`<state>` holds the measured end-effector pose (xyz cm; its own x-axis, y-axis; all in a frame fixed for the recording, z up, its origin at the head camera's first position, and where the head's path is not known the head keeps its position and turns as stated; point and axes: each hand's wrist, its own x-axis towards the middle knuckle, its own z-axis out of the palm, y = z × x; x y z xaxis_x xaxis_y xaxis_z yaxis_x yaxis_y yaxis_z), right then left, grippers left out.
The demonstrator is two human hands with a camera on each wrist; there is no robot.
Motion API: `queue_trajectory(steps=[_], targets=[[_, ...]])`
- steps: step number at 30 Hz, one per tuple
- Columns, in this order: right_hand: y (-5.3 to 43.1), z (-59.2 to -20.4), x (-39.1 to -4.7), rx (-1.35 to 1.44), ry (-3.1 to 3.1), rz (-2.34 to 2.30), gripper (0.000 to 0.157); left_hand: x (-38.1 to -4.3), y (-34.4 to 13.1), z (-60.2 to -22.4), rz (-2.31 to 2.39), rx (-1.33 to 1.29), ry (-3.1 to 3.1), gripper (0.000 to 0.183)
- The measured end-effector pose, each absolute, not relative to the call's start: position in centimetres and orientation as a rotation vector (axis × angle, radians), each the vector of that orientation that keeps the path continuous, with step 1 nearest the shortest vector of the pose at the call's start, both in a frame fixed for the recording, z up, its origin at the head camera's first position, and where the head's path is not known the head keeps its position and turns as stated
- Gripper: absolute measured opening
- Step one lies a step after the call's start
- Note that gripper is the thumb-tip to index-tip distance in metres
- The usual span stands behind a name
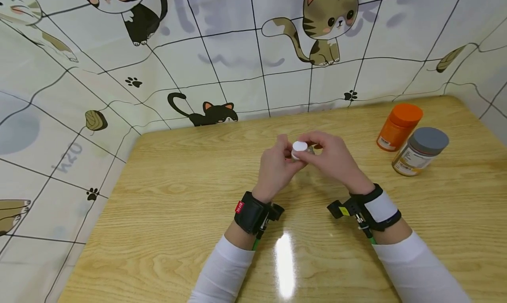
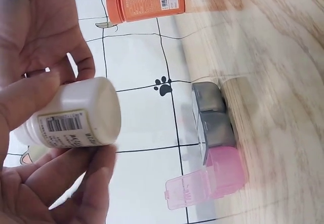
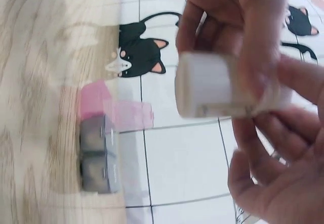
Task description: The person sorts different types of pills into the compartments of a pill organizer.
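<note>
Small white plastic bottle, centre frame: grasped by fingers of left hand and right hand; risk: slipping onto wooden table if the grip loosened.

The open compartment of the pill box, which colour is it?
Pink: the open compartment of the pill box shows best in the left wrist view.

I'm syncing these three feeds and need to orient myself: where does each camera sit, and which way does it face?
Head: on the head, looking forward and down at the table; both hands, wristbands and sleeves show, holding a white bottle.
Left wrist: on the left wrist, looking past the fingers along the table to the wall; orange bottle and pill box beyond.
Right wrist: on the right wrist, looking past the fingers to the wall.
Both wrist views share the white bottle and pill box.
</note>
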<state>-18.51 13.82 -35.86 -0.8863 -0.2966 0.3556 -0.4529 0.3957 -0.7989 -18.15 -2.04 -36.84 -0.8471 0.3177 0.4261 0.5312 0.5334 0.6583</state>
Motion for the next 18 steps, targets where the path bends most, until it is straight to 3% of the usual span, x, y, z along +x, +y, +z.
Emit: queue_trajectory(steps=[11,18], targets=[[16.1,-36.9,-19.5,1.011,-2.746,1.377,0.028,-18.4,-2.0,-38.0,-1.288,-0.661,-2.866,0.030],[15.8,-37.3,-19.3,1.115,-2.808,1.250,0.023,-18.6,-1.8,-39.0,-1.251,-0.700,-2.976,0.034]])
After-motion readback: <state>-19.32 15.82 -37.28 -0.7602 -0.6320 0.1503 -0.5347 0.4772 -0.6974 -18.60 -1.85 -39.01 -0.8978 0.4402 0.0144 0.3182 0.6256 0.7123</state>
